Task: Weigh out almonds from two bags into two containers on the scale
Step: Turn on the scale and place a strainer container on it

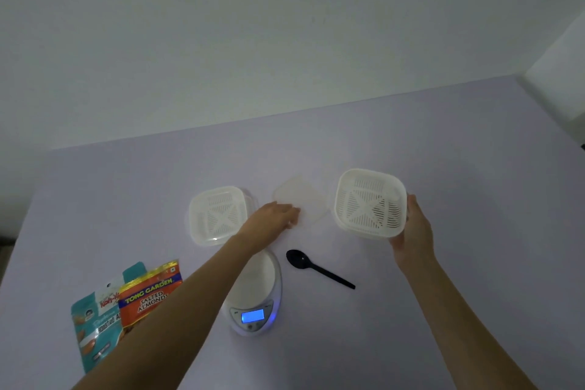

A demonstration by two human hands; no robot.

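Head view: one only.
Right grip [414, 231]: clamped on white slotted square plastic container [370, 203], tilted up, probably bound for the scale.
Left grip [278, 215]: fingers flat, parking translucent square lid [300, 201] on tabletop [443, 152].
White oval digital scale [256, 291]: bare, lit, awaiting container.

a single wide-angle view from the person's head, facing forward and down across the table [459, 161] to the wall [285, 25] behind it. close in: the left hand [275, 215] and right hand [414, 231] reach to mid-frame from the bottom edge.
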